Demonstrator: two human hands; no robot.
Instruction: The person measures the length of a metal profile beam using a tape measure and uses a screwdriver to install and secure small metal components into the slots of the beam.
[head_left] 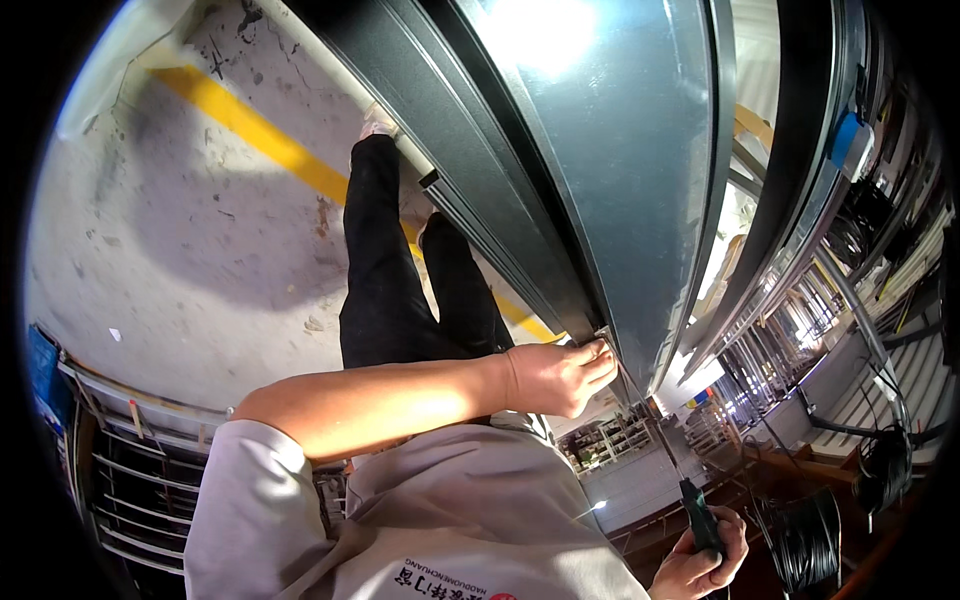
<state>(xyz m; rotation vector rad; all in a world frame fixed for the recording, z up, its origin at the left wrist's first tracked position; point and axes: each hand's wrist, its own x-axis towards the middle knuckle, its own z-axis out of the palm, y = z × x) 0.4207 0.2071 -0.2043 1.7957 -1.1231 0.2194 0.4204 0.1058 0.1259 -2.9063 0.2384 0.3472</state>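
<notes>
My left hand (562, 378) is closed, its fingertips pressed together at the end of a dark grey metal profile (470, 150). A small metal bit shows at the fingertips, but what they pinch is mostly hidden. Lower right, my right hand (705, 562) is wrapped round the dark green handle of a screwdriver (703, 518). Its long thin shaft slants up and left toward the profile's end near my left fingers. Whether the tip touches anything I cannot tell. A glossy blue-grey panel (630, 170) lies alongside the profile.
Black coils (800, 540) hang at the lower right, near metal racking (850, 290) holding long pieces. A barred metal rack (140, 490) stands at the lower left. My legs (385, 270) are beside the profile, over a grey floor (210, 220) with a yellow stripe (255, 130).
</notes>
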